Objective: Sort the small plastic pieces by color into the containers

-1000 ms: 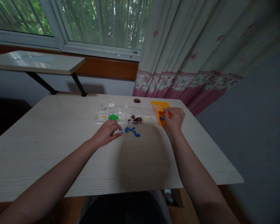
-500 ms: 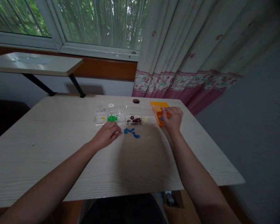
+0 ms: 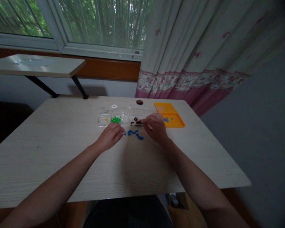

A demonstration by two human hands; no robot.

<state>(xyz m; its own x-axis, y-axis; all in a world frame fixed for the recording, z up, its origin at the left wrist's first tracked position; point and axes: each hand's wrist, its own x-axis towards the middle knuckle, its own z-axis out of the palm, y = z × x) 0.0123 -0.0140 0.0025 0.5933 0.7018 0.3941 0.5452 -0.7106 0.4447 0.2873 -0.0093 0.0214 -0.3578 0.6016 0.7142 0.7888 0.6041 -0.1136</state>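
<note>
My left hand [image 3: 112, 134] rests on the table with its fingers curled together, a small blue piece [image 3: 125, 134] at the fingertips. Just right of it lies a loose group of blue pieces [image 3: 136, 134]. My right hand [image 3: 156, 127] is over the right end of a clear compartment box [image 3: 124, 119], thumb and fingers slightly apart, and nothing shows between them. Its fingertips are beside the dark brown pieces [image 3: 139, 122]. Bright green pieces [image 3: 116, 119] and a few yellow ones [image 3: 106, 120] lie in other compartments. My right hand hides the box's right compartment.
An open orange case [image 3: 178, 121] with several blue pieces in it lies to the right of the box. A round hole [image 3: 139, 102] pierces the tabletop at the back. A raised shelf [image 3: 68, 68] stands at the back left, and a curtain [image 3: 171, 63] hangs behind the table.
My right hand has moved left, from the orange case to the brown pieces, uncovering blue pieces in the case. My left hand has stayed almost in place.
</note>
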